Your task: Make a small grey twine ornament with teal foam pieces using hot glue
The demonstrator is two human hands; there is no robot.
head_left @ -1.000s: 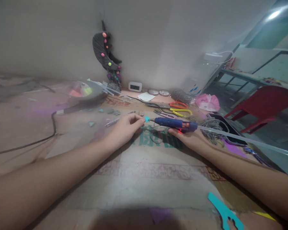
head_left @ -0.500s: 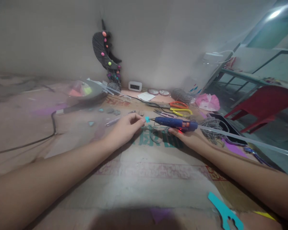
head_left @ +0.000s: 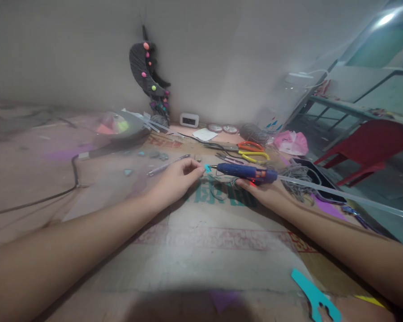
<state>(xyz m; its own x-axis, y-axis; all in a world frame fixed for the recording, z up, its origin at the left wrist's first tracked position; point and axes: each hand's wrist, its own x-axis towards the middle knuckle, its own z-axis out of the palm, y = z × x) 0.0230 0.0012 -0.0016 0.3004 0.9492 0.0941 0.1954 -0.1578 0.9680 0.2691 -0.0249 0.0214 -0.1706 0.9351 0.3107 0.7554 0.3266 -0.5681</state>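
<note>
A pale wall (head_left: 70,53) backs a sheet of printed cardboard (head_left: 208,250) spread on the floor, with a red chair (head_left: 372,147) at the far right and scissors (head_left: 250,146) in the far clutter. Over the middle of the cardboard the right hand (head_left: 265,193) is curled under a blue glue gun (head_left: 245,171), gripping it with the nozzle pointing left. The left hand (head_left: 174,181) has its thumb and fingertips pinched on a small teal piece (head_left: 207,168) right at the nozzle tip.

Glossy blue plastic glue gun (head_left: 246,172) over matt, printed cardboard sheet (head_left: 201,250).
</note>
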